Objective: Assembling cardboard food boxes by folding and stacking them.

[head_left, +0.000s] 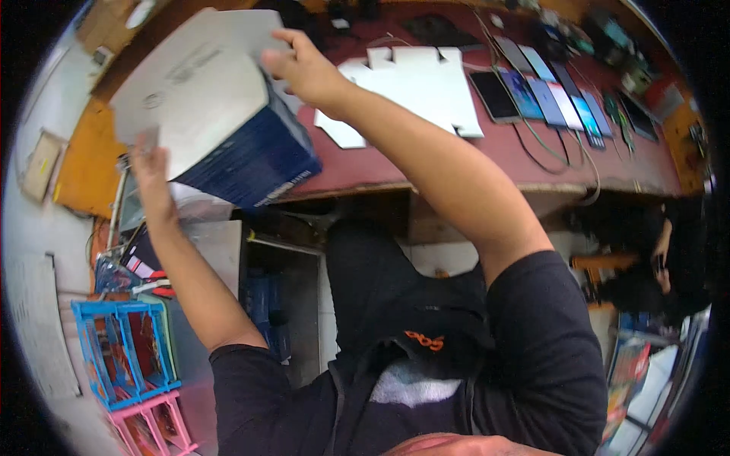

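Observation:
A large white and dark blue cardboard box (pixel 220 106) is held tilted up over the left end of the workbench. My left hand (pixel 153 175) grips its near left edge, the fingers slightly smeared. At its far right edge, my right hand (pixel 315 74) holds the box with the fingers bent against the side. The white face is turned up, and the blue side faces toward me. Just right of my right hand, a flat white die-cut cardboard sheet (pixel 411 91) lies on the reddish bench top (pixel 365 169).
Several phones (pixel 544 102) and cables lie on the bench's right part. A blue plastic rack (pixel 125 353) and a pink one (pixel 156 425) stand at the lower left, near red-handled pliers (pixel 160 286). At the right edge sits another person, with a hand (pixel 663 247) showing.

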Action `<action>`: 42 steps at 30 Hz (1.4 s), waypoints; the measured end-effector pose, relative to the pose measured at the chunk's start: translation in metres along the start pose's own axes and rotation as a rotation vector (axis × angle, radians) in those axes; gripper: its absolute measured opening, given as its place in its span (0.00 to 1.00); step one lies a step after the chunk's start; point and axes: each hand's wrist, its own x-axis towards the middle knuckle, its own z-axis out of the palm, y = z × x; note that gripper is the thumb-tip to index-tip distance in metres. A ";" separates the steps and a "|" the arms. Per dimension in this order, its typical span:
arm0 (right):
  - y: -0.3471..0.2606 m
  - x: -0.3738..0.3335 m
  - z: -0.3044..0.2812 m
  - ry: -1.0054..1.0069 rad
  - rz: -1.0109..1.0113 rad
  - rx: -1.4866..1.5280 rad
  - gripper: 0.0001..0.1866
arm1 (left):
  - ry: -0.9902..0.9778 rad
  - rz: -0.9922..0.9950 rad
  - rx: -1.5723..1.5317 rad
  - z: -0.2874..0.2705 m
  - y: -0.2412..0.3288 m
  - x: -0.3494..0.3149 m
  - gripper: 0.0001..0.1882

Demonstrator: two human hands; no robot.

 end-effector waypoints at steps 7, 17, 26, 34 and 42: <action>-0.009 -0.194 -0.136 0.367 0.144 0.278 0.24 | 0.147 0.718 -0.148 0.117 0.078 -0.102 0.12; 0.051 -0.448 -0.191 0.942 0.551 0.128 0.14 | -1.012 0.457 0.320 0.345 0.055 -0.120 0.28; 0.040 -0.451 -0.216 0.936 0.552 0.297 0.08 | -1.376 -0.083 0.254 0.362 0.055 -0.064 0.18; 0.015 -0.405 -0.216 0.708 0.213 -0.022 0.09 | -0.665 0.061 -0.104 0.321 0.123 -0.055 0.17; -0.126 -0.252 -0.230 0.407 -0.509 -0.745 0.26 | -0.999 -0.052 -0.656 0.265 0.209 -0.102 0.15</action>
